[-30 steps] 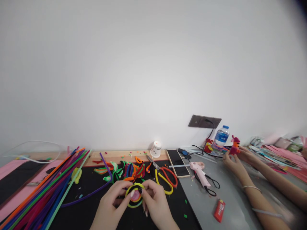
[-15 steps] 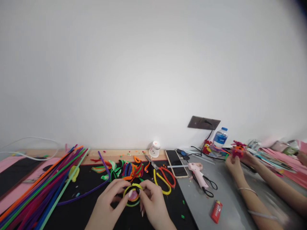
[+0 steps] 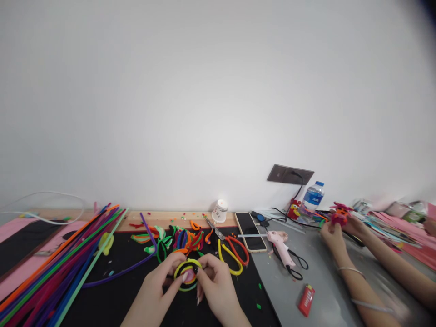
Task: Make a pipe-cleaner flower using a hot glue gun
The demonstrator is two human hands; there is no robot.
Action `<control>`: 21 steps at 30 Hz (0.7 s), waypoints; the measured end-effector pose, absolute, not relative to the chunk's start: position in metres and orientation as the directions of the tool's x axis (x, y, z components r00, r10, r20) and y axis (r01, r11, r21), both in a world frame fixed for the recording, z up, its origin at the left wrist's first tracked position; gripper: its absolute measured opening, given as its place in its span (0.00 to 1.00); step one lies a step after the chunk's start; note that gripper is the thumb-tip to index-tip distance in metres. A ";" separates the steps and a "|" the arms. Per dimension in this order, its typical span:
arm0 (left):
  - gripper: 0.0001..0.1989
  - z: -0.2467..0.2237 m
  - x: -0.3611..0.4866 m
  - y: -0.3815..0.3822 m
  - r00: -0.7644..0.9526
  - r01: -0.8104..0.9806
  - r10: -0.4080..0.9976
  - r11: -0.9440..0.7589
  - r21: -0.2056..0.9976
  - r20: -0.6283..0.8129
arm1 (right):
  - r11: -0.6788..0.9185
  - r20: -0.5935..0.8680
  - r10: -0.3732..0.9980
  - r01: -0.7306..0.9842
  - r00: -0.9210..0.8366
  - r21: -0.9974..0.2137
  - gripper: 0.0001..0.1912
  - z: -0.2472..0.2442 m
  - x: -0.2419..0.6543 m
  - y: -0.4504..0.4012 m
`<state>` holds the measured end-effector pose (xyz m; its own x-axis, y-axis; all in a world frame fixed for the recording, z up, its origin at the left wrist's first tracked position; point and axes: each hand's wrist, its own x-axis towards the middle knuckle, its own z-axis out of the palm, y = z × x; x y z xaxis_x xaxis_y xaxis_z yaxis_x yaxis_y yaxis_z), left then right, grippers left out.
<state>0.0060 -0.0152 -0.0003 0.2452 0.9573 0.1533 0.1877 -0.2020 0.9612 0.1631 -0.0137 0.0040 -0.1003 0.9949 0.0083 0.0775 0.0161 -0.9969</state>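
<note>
The coiled pipe-cleaner piece (image 3: 188,275), with yellow and black rounds about a pink centre, is held above the black mat (image 3: 116,304) at the lower middle of the view. Its left and right edges are partly covered by fingers, and how its rounds are joined cannot be made out. Its left side is pinched between the thumb and bent fingers of the left hand (image 3: 158,284); its right side is gripped by the right hand (image 3: 220,286), where a small black part is met by the thumb tip. The undersides of both hands are hidden, and both forearms are cut off by the lower edge.

Behind the hands, short bent pipe cleaners (image 3: 189,240) are heaped, their individual ends being hard to tell apart. To the right of the heap, the scissors (image 3: 235,250) are laid with red and yellow handles. The phone (image 3: 250,232) is crossed by a glue stick (image 3: 252,235), whose end is hidden in the pink glue gun (image 3: 282,247). The red lighter (image 3: 307,300) is placed on the grey worktop (image 3: 327,281). At far right, a pink-and-orange figure (image 3: 340,214) is held by another person's hands (image 3: 334,236); its lower part is obscured by fingers.
</note>
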 end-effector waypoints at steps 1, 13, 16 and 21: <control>0.11 -0.001 0.006 -0.015 0.245 0.182 0.957 -0.201 0.962 0.154 | 0.008 0.000 0.995 0.077 -0.102 -0.997 0.14 0.003 0.163 -0.013; 0.10 -0.016 0.007 -0.013 0.221 0.070 0.964 -0.165 0.984 0.146 | 0.016 0.000 0.994 0.149 -0.108 -0.989 0.03 0.010 0.165 -0.016; 0.10 -0.017 0.008 -0.013 0.254 0.068 0.955 -0.173 0.983 0.150 | 0.044 0.022 0.993 0.188 -0.116 -0.981 0.03 0.011 0.166 -0.016; 0.10 -0.016 0.009 -0.014 0.266 0.087 0.953 -0.172 0.981 0.144 | 0.069 0.046 0.993 0.220 -0.110 -0.973 0.02 0.012 0.166 -0.016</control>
